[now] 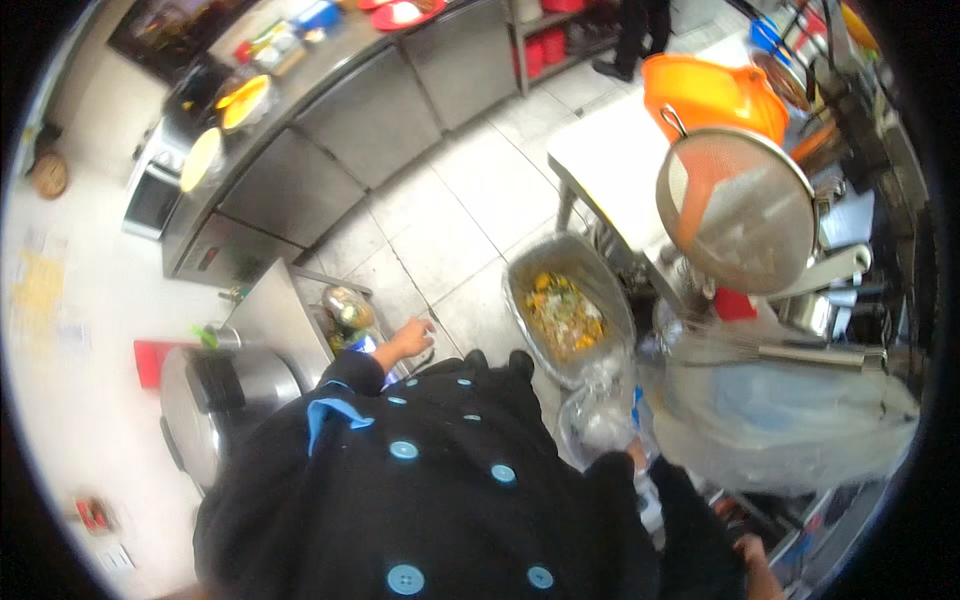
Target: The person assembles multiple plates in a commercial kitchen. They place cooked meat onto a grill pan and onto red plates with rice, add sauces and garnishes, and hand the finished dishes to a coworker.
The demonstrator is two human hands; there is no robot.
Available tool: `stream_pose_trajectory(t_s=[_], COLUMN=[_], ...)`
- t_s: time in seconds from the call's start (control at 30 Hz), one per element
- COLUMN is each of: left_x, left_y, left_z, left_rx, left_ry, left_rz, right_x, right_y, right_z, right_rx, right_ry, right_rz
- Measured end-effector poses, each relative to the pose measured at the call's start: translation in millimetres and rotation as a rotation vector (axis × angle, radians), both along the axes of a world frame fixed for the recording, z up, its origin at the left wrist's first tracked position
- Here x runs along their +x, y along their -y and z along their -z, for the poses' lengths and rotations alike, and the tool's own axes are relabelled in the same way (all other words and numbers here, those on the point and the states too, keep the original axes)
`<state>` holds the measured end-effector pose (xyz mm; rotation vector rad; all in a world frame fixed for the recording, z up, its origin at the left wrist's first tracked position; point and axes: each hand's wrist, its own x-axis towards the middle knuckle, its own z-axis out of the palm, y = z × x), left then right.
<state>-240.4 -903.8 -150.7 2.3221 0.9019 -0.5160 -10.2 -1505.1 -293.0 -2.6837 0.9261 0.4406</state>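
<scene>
My left hand [413, 337] is held out over the floor with its fingers apart and nothing in it. Below it, near the steel table, are a clear plastic bag of food [347, 307] and a blue and white package [367, 346]. Ahead of my feet stands a grey bin lined with clear plastic [621, 319], with food scraps [564, 315] at its bottom. My right hand [638, 454] is mostly hidden at the edge of a clear container with crumpled plastic [600, 420]; its grip does not show.
At right, a worktable [600, 172] carries an orange tub [712, 94], a large mesh strainer [739, 210] and a whisk [810, 352]. A steel pot [255, 397] stands at left. Another person's legs [643, 34] are at the back; a bare forearm [756, 566] shows lower right.
</scene>
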Motion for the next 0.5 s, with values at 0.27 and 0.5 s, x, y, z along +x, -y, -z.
stream_pose_trajectory(t_s=[0.27, 0.5], left_x=[36.4, 57.4], left_y=[-2.1, -38.7], left_z=[-16.7, -23.1], left_rx=[-0.026, -0.039], left_ry=[0.047, 0.017], left_rz=[0.023, -0.002], right_x=[36.8, 63.8], right_y=[11.3, -57.7], right_z=[-13.9, -11.3], right_rx=[-0.001, 0.054], right_ry=[-0.008, 0.030], right_rz=[0.021, -0.006])
